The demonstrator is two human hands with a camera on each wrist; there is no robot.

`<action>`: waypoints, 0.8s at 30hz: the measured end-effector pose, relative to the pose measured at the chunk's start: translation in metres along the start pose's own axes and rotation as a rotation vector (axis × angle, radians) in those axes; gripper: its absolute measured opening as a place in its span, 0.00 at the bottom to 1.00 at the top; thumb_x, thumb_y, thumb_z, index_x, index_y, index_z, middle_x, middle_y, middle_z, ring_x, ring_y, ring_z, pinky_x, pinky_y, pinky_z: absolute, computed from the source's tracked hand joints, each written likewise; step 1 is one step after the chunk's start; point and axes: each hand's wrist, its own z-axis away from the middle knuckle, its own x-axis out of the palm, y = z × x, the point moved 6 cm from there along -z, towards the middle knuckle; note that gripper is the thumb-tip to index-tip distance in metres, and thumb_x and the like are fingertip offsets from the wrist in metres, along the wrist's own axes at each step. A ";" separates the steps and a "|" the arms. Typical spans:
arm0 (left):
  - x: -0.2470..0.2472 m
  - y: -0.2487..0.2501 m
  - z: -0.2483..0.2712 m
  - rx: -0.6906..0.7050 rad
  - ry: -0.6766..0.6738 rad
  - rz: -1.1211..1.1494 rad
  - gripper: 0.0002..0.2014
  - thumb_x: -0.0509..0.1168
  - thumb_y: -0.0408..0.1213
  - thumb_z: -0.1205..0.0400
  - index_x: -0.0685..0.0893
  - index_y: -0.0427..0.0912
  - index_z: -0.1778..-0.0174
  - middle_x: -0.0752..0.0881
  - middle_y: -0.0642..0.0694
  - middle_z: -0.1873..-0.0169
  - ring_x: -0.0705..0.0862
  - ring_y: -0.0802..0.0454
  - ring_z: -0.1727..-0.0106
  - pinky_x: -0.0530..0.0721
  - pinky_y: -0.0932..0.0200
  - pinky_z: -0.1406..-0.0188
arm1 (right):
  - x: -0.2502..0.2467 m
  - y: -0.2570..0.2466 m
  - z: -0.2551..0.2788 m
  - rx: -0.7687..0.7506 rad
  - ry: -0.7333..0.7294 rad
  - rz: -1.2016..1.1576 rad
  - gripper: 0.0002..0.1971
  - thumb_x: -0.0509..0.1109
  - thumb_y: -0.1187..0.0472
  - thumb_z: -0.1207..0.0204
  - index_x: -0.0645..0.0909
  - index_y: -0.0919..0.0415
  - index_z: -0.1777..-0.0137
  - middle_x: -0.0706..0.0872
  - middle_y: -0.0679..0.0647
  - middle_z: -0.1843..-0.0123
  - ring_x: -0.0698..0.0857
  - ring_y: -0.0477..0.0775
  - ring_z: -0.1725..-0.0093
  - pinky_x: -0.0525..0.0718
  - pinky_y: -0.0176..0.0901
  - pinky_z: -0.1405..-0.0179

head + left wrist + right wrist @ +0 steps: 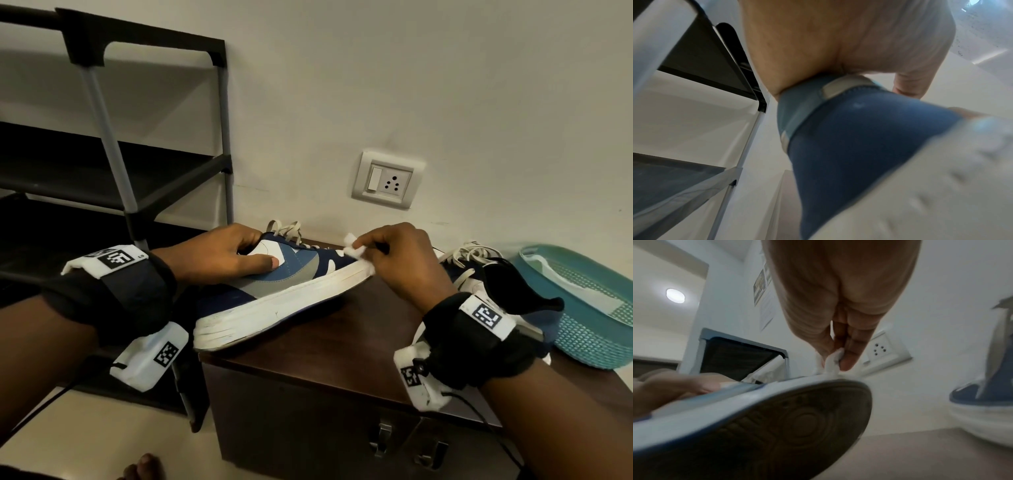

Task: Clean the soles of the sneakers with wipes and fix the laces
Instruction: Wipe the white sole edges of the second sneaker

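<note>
A dark rack (113, 113) stands at the left against the wall, beside a brown cabinet (342, 346) that carries both sneakers and a teal basket (596, 308) at its right end. The near sneaker (274, 291), blue and grey with a white sole, is tilted with its heel at the cabinet's front edge and its toe raised. The second sneaker (472, 263) sits behind the right wrist, laces loose. The left hand (219, 253) grips the near sneaker at the collar, thumb flat on its side. The right hand (404, 260) pinches a white wipe (352, 248) between thumb and fingers, pressing it on the sole's edge at the toe
</note>
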 end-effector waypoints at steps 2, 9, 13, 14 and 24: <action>0.000 -0.001 -0.002 0.006 0.016 0.003 0.19 0.69 0.60 0.21 0.89 0.47 0.49 0.92 0.49 0.57 0.90 0.54 0.57 0.88 0.46 0.52 | -0.008 0.012 -0.005 0.057 0.037 0.036 0.13 0.69 0.70 0.21 0.93 0.55 0.50 0.93 0.53 0.51 0.89 0.51 0.50 0.75 0.30 0.55; -0.001 0.001 0.000 0.001 -0.001 -0.020 0.24 0.66 0.64 0.27 0.88 0.47 0.49 0.92 0.49 0.56 0.90 0.52 0.56 0.88 0.42 0.49 | 0.003 -0.005 0.002 0.000 -0.042 -0.020 0.12 0.71 0.67 0.21 0.93 0.52 0.50 0.92 0.49 0.52 0.87 0.49 0.52 0.79 0.33 0.54; 0.000 0.001 0.001 0.005 0.000 -0.019 0.19 0.69 0.60 0.23 0.89 0.49 0.48 0.93 0.51 0.55 0.91 0.54 0.55 0.89 0.41 0.46 | -0.004 0.014 -0.010 0.096 -0.002 0.104 0.15 0.69 0.73 0.23 0.93 0.56 0.48 0.92 0.56 0.47 0.88 0.54 0.47 0.77 0.35 0.51; 0.000 0.001 0.002 0.001 -0.003 -0.021 0.21 0.68 0.62 0.24 0.88 0.49 0.48 0.93 0.51 0.55 0.91 0.54 0.56 0.89 0.41 0.46 | -0.001 0.011 -0.010 0.075 -0.011 0.091 0.15 0.68 0.72 0.23 0.93 0.55 0.49 0.92 0.54 0.48 0.87 0.53 0.49 0.76 0.34 0.52; 0.001 0.000 0.002 0.039 -0.018 -0.016 0.31 0.63 0.71 0.32 0.88 0.50 0.47 0.92 0.52 0.54 0.91 0.54 0.54 0.89 0.39 0.47 | -0.011 0.037 -0.007 0.217 -0.007 0.017 0.11 0.68 0.68 0.20 0.93 0.58 0.53 0.91 0.56 0.64 0.90 0.52 0.61 0.88 0.40 0.54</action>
